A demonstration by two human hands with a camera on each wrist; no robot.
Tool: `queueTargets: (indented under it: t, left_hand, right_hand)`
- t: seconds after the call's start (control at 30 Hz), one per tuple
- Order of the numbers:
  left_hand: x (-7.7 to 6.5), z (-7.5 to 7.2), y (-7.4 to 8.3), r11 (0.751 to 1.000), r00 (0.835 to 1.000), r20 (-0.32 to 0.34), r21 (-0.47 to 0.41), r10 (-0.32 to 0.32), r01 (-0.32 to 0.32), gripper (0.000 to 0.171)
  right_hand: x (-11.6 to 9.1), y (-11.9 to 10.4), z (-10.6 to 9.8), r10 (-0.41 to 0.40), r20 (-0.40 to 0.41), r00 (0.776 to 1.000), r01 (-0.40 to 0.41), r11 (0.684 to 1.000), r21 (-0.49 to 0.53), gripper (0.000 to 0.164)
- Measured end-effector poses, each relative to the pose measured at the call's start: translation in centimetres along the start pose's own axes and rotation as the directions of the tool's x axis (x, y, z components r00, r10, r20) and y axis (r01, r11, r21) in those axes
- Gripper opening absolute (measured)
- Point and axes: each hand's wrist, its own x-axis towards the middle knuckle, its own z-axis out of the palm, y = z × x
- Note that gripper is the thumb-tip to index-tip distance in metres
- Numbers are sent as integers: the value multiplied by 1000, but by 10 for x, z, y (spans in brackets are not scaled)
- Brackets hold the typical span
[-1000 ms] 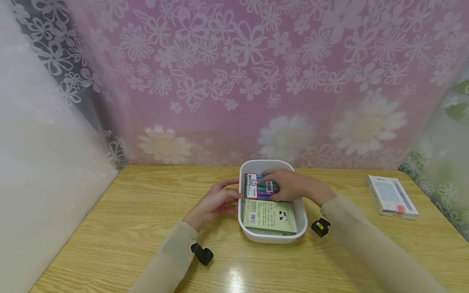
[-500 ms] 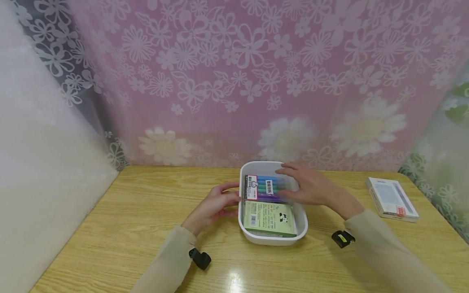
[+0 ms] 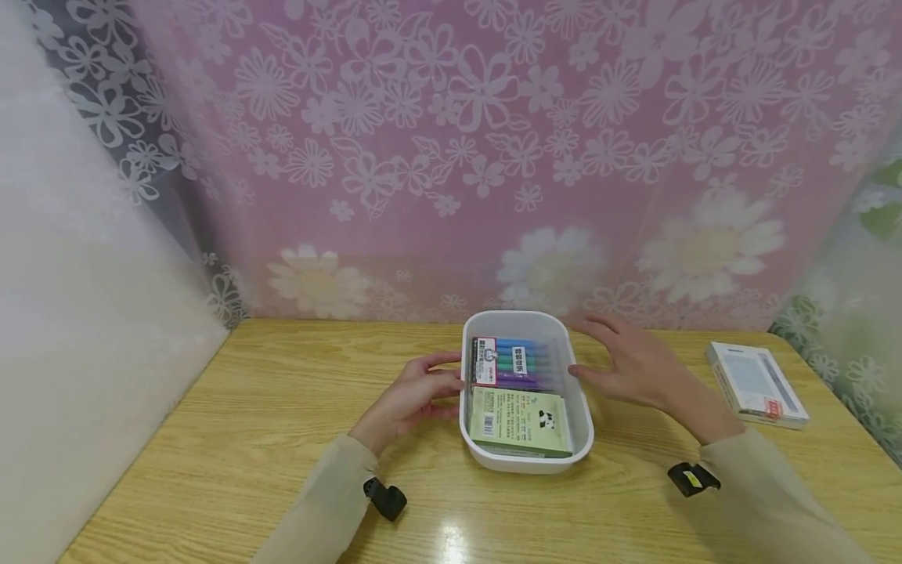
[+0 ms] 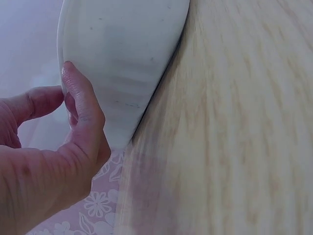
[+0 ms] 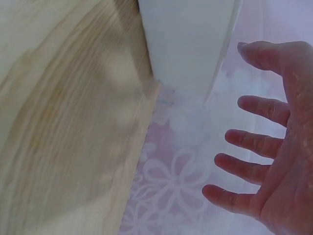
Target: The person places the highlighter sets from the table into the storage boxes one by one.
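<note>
A white plastic bin (image 3: 579, 407) stands on the wooden table in the head view. Inside lie a clear pack of coloured pens (image 3: 519, 362) toward the back and a light green packet with a panda print (image 3: 521, 419) at the front. My left hand (image 3: 416, 393) touches the bin's left side at the rim; in the left wrist view its bent fingers (image 4: 84, 103) lie against the outer wall. Right of the bin is my right hand (image 3: 630, 364), holding nothing. Its spread fingers (image 5: 244, 169) show in the right wrist view, apart from the wall.
A flat white box (image 3: 757, 382) with a red sticker lies at the table's right. Behind the wooden table (image 3: 282, 407) hangs a pink floral curtain (image 3: 423, 196), close to the bin's back edge. Pale sheeting (image 3: 92, 298) borders the left side.
My right hand has let go of the pen pack, which stays in the bin, and has moved right, out past the rim. My left hand keeps its place at the bin's left side.
</note>
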Motion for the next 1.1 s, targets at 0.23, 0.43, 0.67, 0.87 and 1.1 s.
queueTargets:
  t: [0.23, 0.43, 0.67, 0.87, 1.1]
  left_hand:
    - [1, -1, 0, 1000, 1000, -12, -12, -7, 6, 57]
    - [0, 0, 0, 1000, 999, -31, -26, -11, 10, 56]
    - [-1, 1, 1, 999, 999, -36, -40, -10, 8, 57]
    - [0, 0, 2, 998, 1000, -12, -53, -22, 21, 58]
    - [1, -1, 0, 998, 999, 13, -62, -31, 31, 59]
  right_hand:
    - [-16, 14, -1, 81, 6, 997, -81, 997, 14, 72]
    - [-28, 31, -4, 145, 27, 989, -146, 989, 27, 77]
    - [-41, 50, -8, 183, 13, 983, -183, 983, -12, 80]
    - [-49, 67, -7, 212, 14, 977, -212, 977, -11, 83]
    - [-60, 85, -3, 237, 28, 971, -236, 971, -35, 85]
